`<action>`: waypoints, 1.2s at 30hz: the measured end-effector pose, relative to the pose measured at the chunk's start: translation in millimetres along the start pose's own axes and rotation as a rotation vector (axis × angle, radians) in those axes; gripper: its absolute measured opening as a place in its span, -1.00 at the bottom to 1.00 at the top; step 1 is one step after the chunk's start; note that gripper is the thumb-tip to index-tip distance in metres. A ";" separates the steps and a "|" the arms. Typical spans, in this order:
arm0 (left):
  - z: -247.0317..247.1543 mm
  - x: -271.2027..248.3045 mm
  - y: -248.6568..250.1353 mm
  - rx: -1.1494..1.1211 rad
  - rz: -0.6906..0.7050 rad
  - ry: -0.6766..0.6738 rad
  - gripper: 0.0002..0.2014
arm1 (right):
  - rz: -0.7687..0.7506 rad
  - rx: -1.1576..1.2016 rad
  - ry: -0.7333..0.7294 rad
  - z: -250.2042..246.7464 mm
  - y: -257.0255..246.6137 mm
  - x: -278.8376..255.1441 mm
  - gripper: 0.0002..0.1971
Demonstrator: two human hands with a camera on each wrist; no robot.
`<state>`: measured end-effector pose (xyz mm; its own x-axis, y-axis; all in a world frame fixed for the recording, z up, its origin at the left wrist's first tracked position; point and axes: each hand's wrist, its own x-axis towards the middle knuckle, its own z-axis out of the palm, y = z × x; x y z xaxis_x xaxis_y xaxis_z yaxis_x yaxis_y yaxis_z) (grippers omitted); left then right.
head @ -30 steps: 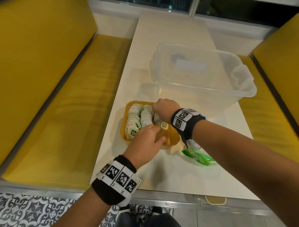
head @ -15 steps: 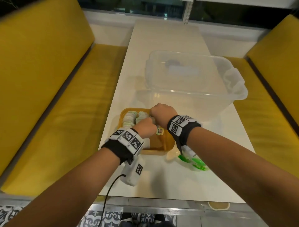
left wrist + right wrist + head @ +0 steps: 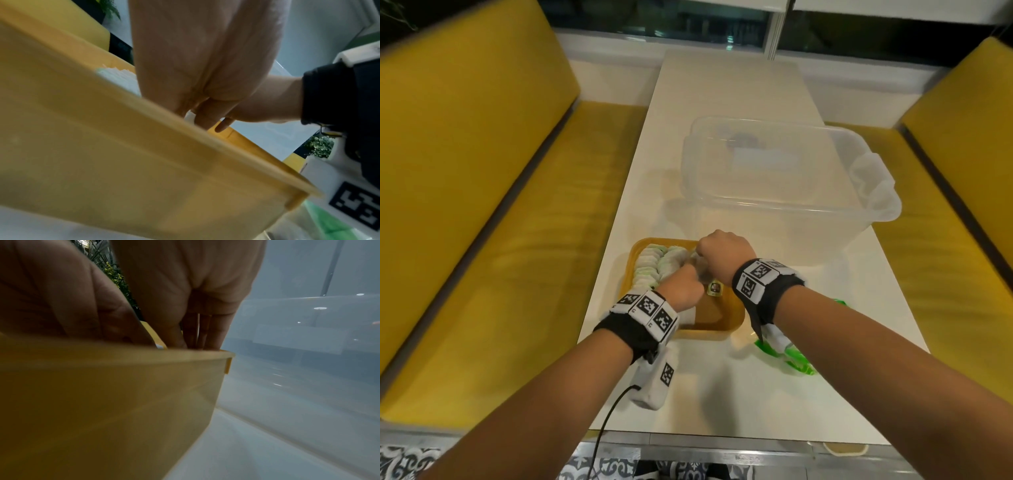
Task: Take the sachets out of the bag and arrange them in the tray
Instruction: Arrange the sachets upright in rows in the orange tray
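Two rows of sachets (image 3: 659, 265) fill the left side of the yellow tray (image 3: 722, 325), leaving its right side mostly bare. The left hand (image 3: 683, 286) has moved forward over the near rim, fingers down among the sachets; whether it holds one I cannot tell. The right hand (image 3: 724, 251) stays at the far rim, fingers bunched on sachets. The green bag (image 3: 796, 363) lies right of the tray; a clear tub (image 3: 784, 171) crowds the far side.
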<state>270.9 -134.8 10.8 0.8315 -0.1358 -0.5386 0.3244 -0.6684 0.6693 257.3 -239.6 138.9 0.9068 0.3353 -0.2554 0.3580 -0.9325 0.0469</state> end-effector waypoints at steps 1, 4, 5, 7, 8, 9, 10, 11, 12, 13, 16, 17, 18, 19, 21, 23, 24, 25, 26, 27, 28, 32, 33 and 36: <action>1.3 2.4 -2.8 0.002 0.002 0.003 -0.25 | 0.004 0.003 0.002 0.4 0.3 -0.2 -0.96; -1.1 -0.6 -1.1 0.013 0.027 0.012 -0.29 | 0.021 0.010 -0.005 0.7 -0.6 -0.7 -0.94; -6.7 -13.4 7.7 0.013 0.056 0.015 -0.32 | 0.025 0.017 -0.012 0.7 -0.7 -0.6 -0.91; -14.6 -37.2 24.6 0.043 0.088 0.008 -0.47 | 0.029 0.030 -0.029 -0.9 -0.7 -0.9 -0.87; -14.6 -39.0 25.8 0.049 0.096 0.017 -0.52 | 0.030 0.033 -0.033 -2.0 -0.8 -1.0 -0.85; -15.4 -40.6 26.0 0.053 0.106 0.024 -0.53 | 0.029 0.034 -0.036 -2.5 -0.7 -1.0 -0.84; -16.4 -43.7 27.4 0.055 0.106 0.026 -0.52 | 0.028 0.033 -0.041 -3.2 -0.9 -1.4 -0.83; -17.0 -45.0 27.7 0.055 0.101 0.028 -0.52 | 0.027 0.032 -0.043 -4.0 -1.3 -2.1 -0.83; -17.5 -46.0 28.1 0.053 0.099 0.020 -0.54 | 0.027 0.032 -0.043 -4.7 -1.6 -3.0 -0.84; -19.6 -52.1 31.5 0.066 0.095 0.005 -0.57 | 0.024 0.034 -0.044 -5.0 -1.4 -3.6 -0.84; -23.6 -62.9 35.4 0.120 0.116 0.015 -0.63 | 0.016 0.026 -0.042 -6.2 -1.7 -5.1 -0.83; -24.5 -66.2 36.7 0.133 0.143 0.035 -0.63 | 0.015 0.026 -0.041 -6.5 -2.0 -5.2 -0.82; -25.3 -69.8 38.8 0.134 0.175 0.065 -0.63 | 0.015 0.025 -0.042 -6.8 -2.4 -5.2 -0.82; -26.8 -76.1 41.8 0.136 0.216 0.106 -0.65 | 0.016 0.021 -0.042 -7.3 -2.6 -5.4 -0.82; -32.8 -90.3 43.9 0.134 0.296 0.206 -0.67 | 0.025 0.019 -0.028 -8.5 -3.0 -7.7 -0.82; -45.4 -107.0 38.4 0.112 0.314 0.318 -0.66 | 0.036 0.031 0.012 -8.9 -1.3 -10.7 -0.78; -53.0 -112.6 31.3 0.119 0.317 0.380 -0.68 | 0.041 0.038 0.038 -9.2 -0.3 -12.5 -0.78; -62.5 -117.7 24.3 0.144 0.318 0.431 -0.70 | 0.047 0.052 0.066 -9.7 0.9 -13.7 -0.81; -71.4 -119.1 16.6 0.181 0.310 0.462 -0.72 | 0.054 0.071 0.092 -10.6 1.9 -14.9 -0.83; -79.7 -119.4 9.6 0.222 0.293 0.472 -0.73 | 0.060 0.087 0.116 -11.1 2.3 -15.6 -0.85; -86.0 -117.5 3.5 0.264 0.268 0.466 -0.72 | 0.066 0.105 0.137 -11.2 1.7 -15.3 -0.85; -92.2 -111.0 -5.3 0.471 0.255 0.406 -0.59 | 0.047 0.151 0.060 -12.2 -9.2 -16.9 -0.86; -90.3 -110.4 -4.4 0.552 0.266 0.403 -0.57 | 0.040 0.155 0.006 -11.2 -12.7 -17.9 -0.87; -84.4 -108.0 1.1 0.734 0.315 0.445 -0.61 | 0.001 0.126 -0.168 -2.7 -23.2 -16.1 -0.74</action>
<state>219.5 -59.2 112.8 0.9795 -0.1981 -0.0376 -0.1887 -0.9661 0.1764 235.0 -223.1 144.5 0.8535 0.3176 -0.4132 0.3172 -0.9456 -0.0718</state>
